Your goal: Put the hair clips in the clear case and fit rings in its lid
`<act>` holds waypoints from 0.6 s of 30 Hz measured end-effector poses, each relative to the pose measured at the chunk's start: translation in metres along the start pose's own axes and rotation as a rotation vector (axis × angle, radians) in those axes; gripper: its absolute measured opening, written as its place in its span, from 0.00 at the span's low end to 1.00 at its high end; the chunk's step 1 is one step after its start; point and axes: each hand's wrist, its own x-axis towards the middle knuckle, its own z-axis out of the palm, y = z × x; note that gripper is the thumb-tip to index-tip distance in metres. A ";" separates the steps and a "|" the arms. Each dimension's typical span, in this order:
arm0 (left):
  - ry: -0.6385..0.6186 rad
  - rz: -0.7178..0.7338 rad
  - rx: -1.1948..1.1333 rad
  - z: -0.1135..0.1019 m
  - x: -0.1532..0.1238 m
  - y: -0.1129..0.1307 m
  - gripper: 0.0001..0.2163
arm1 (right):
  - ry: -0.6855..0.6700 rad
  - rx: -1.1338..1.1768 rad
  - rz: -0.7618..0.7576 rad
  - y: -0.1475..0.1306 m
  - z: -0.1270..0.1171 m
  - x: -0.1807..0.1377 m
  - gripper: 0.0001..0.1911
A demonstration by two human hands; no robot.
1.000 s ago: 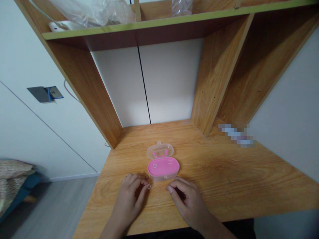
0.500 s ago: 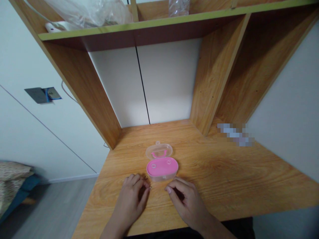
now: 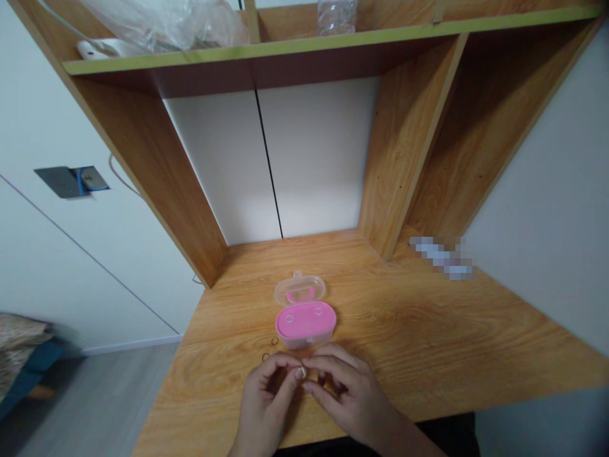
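In front of the box, my left hand (image 3: 269,393) pinches a small pale ring (image 3: 303,372) between thumb and forefinger. My right hand (image 3: 349,387) meets it from the other side, its curled fingertips at the same ring. Beyond the hands stands a clear plastic box (image 3: 309,341) with a pink inner tray (image 3: 304,322). Two white rings (image 3: 290,318) show on the tray. The hinged lid (image 3: 281,289), with a pink handle, lies open behind it. Two dark rings (image 3: 275,341) rest on the tabletop left of the box, just beyond my left hand.
The wooden desk (image 3: 404,343) has upright panels and a shelf (image 3: 333,43) above. A plastic bag (image 3: 190,25) and a clear bottle (image 3: 336,18) are on the shelf. A blurred-out item (image 3: 442,257) lies at the right rear.
My left hand has moved right with the small ring, away from the dark rings. My right hand has shifted slightly left, and the fingertips of both hands now meet at the ring.
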 end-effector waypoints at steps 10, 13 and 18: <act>0.010 -0.095 -0.111 0.003 -0.006 -0.007 0.09 | 0.019 0.006 -0.048 0.006 0.002 0.002 0.12; -0.015 -0.116 -0.127 0.004 -0.005 -0.006 0.10 | 0.025 -0.002 -0.046 0.007 0.003 0.001 0.12; -0.029 -0.133 -0.126 0.004 -0.004 -0.005 0.11 | 0.013 -0.013 -0.017 0.004 0.002 0.000 0.10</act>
